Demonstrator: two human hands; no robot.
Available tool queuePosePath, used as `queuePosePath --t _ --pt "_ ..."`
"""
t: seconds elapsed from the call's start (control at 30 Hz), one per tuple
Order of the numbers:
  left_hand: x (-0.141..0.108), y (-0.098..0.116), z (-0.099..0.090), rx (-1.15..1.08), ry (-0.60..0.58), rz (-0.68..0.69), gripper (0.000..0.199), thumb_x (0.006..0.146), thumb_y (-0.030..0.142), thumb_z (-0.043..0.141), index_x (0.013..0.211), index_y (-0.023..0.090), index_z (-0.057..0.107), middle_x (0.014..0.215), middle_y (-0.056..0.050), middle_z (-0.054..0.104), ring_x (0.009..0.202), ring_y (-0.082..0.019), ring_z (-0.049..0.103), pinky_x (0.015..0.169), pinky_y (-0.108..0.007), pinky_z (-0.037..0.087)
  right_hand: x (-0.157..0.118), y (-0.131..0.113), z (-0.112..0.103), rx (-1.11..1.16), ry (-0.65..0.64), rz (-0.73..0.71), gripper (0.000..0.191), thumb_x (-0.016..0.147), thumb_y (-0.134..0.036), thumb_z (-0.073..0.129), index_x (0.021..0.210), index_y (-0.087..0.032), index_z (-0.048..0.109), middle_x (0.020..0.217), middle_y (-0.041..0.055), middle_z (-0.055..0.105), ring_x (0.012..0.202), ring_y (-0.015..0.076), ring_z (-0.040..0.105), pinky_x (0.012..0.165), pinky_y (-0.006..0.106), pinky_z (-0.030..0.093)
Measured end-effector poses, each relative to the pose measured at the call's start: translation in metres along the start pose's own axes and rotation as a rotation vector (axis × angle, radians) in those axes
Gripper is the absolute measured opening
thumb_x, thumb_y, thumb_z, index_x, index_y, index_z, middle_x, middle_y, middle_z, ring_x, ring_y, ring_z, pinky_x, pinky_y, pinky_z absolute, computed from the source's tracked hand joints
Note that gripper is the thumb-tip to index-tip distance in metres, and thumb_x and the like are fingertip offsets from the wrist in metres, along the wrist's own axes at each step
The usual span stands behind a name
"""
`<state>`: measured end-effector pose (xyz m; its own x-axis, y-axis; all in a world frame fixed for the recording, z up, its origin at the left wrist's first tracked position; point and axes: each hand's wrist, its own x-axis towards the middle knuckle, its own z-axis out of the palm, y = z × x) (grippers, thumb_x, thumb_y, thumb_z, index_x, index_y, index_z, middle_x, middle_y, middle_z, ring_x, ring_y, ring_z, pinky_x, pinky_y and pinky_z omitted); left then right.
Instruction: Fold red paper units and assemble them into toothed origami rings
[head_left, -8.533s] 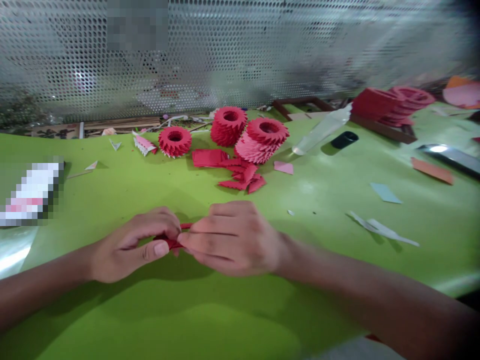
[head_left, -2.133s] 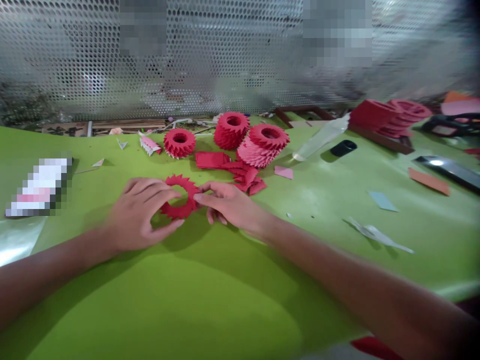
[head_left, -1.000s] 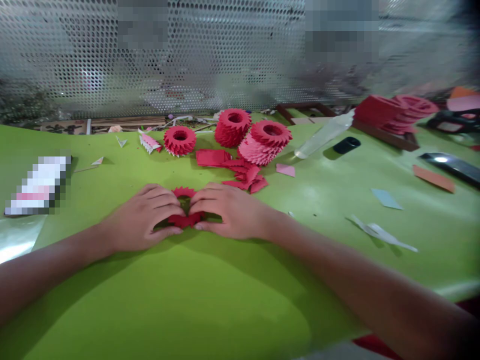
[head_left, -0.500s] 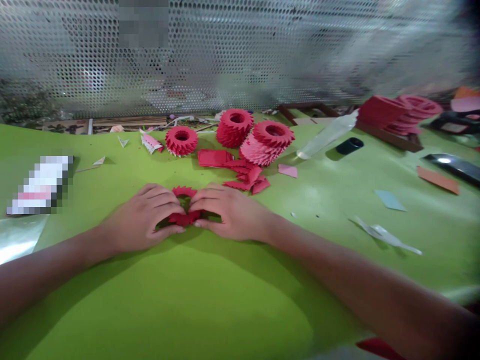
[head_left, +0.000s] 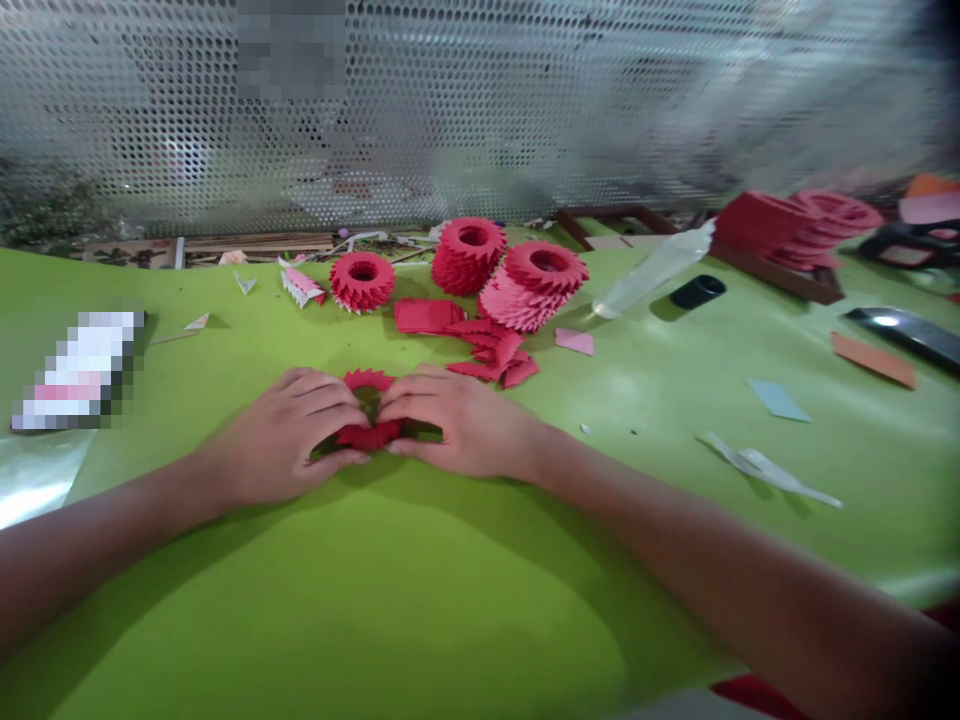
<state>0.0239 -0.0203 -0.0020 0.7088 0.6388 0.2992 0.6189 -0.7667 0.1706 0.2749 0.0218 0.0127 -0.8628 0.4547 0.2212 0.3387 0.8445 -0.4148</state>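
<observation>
Between my two hands, low over the green tabletop, is a red ring of folded paper pieces [head_left: 369, 380] with a toothed outer edge. My left hand [head_left: 289, 435] grips its left side, fingers over the top and thumb below. On the right side my right hand [head_left: 457, 420] pinches it the same way, the fingertips of both hands almost meeting at the near edge. Much of the ring is hidden under my fingers. Just beyond my right hand lie loose folded red paper pieces [head_left: 495, 352] and a flat stack of red paper [head_left: 427, 316].
Finished-looking red paper rings [head_left: 363, 282] and taller red-pink stacks [head_left: 534, 288] stand behind. To the right are a clear glue bottle [head_left: 656, 268], a black cap [head_left: 698, 291], paper scraps [head_left: 778, 399] and a plastic strip [head_left: 772, 470]. A pixelated phone-like object [head_left: 79, 370] lies left. Perforated metal mesh [head_left: 450, 120] rises behind.
Both hands keep their hold on the red paper ring, with barely any finger movement. The whole view has shifted very slightly.
</observation>
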Motion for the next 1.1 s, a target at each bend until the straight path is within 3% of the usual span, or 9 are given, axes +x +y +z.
queuePosePath --t 0.13,0.23,0.4,0.6,0.7,0.83,0.97,1.03,1.1 --pt "-0.001 -0.002 0.001 0.003 0.01 0.044 0.028 0.098 0.039 0.053 0.109 0.019 0.069 0.11 -0.008 0.072 0.106 -0.025 0.062 0.099 -0.044 0.047 -0.002 0.003 -0.005 -0.008 0.003 0.005 0.044 0.088 -0.047 0.068 0.122 -0.02 0.066 0.132 0.0099 0.064 0.119 0.0263 0.06 0.105 0.047 0.046" --pt "0.0 -0.003 0.002 -0.009 -0.004 0.065 0.03 0.1 0.04 0.05 0.114 0.02 0.069 0.113 -0.007 0.072 0.109 -0.025 0.062 0.102 -0.045 0.046 -0.003 0.006 -0.009 -0.057 -0.036 0.022 0.039 0.088 -0.048 0.068 0.116 -0.022 0.069 0.135 0.0096 0.062 0.121 0.0285 0.058 0.105 0.051 0.044" --pt "0.001 -0.003 0.003 -0.026 0.004 0.063 0.031 0.101 0.039 0.049 0.118 0.02 0.067 0.115 -0.008 0.072 0.11 -0.024 0.062 0.101 -0.042 0.047 -0.003 0.011 -0.011 0.038 -0.114 0.04 0.034 0.089 -0.041 0.068 0.116 -0.02 0.069 0.127 0.0088 0.066 0.113 0.0238 0.064 0.1 0.042 0.049" --pt "0.002 -0.002 0.001 -0.045 -0.029 0.058 0.028 0.103 0.032 0.045 0.115 0.019 0.067 0.113 -0.007 0.071 0.11 -0.022 0.062 0.104 -0.04 0.044 -0.004 0.015 -0.008 0.071 -0.051 0.042 0.053 0.083 -0.042 0.073 0.13 -0.02 0.061 0.141 0.0109 0.056 0.124 0.0272 0.057 0.108 0.047 0.044" --pt "0.001 -0.002 0.0 -0.061 -0.051 0.031 0.03 0.101 0.035 0.049 0.12 0.018 0.065 0.115 -0.008 0.07 0.111 -0.024 0.061 0.104 -0.041 0.044 -0.003 0.016 -0.009 0.055 0.018 0.11 0.064 0.084 -0.05 0.07 0.139 -0.019 0.053 0.142 0.013 0.053 0.122 0.0283 0.057 0.103 0.047 0.048" --pt "0.0 -0.002 -0.001 -0.078 -0.077 -0.02 0.039 0.098 0.041 0.052 0.129 0.018 0.06 0.123 -0.009 0.067 0.114 -0.025 0.06 0.104 -0.043 0.044 -0.003 0.019 -0.011 0.009 0.155 0.295 0.048 0.092 -0.046 0.059 0.131 -0.016 0.058 0.138 0.0143 0.055 0.09 0.0204 0.065 0.082 0.039 0.056" --pt "0.001 0.001 -0.001 -0.034 -0.066 -0.038 0.046 0.096 0.048 0.055 0.13 0.019 0.06 0.123 -0.01 0.067 0.112 -0.027 0.06 0.102 -0.047 0.044 -0.002 0.022 -0.01 -0.035 0.187 0.351 0.035 0.094 -0.036 0.056 0.122 -0.016 0.063 0.129 0.0115 0.061 0.071 0.0138 0.062 0.073 0.035 0.054" --pt "0.002 0.002 0.0 -0.014 -0.056 -0.026 0.044 0.095 0.049 0.056 0.125 0.018 0.065 0.118 -0.01 0.069 0.108 -0.028 0.062 0.1 -0.047 0.045 -0.001 0.021 -0.009 -0.051 0.186 0.341 0.031 0.095 -0.034 0.055 0.118 -0.016 0.065 0.124 0.0109 0.064 0.072 0.0149 0.063 0.074 0.035 0.054" --pt "0.003 0.003 0.001 -0.008 -0.043 -0.008 0.037 0.096 0.045 0.056 0.119 0.019 0.069 0.114 -0.01 0.071 0.105 -0.027 0.063 0.098 -0.046 0.045 0.0 0.019 -0.007 -0.063 0.183 0.269 0.029 0.095 -0.033 0.055 0.115 -0.015 0.067 0.121 0.0113 0.066 0.088 0.0199 0.067 0.084 0.038 0.054"
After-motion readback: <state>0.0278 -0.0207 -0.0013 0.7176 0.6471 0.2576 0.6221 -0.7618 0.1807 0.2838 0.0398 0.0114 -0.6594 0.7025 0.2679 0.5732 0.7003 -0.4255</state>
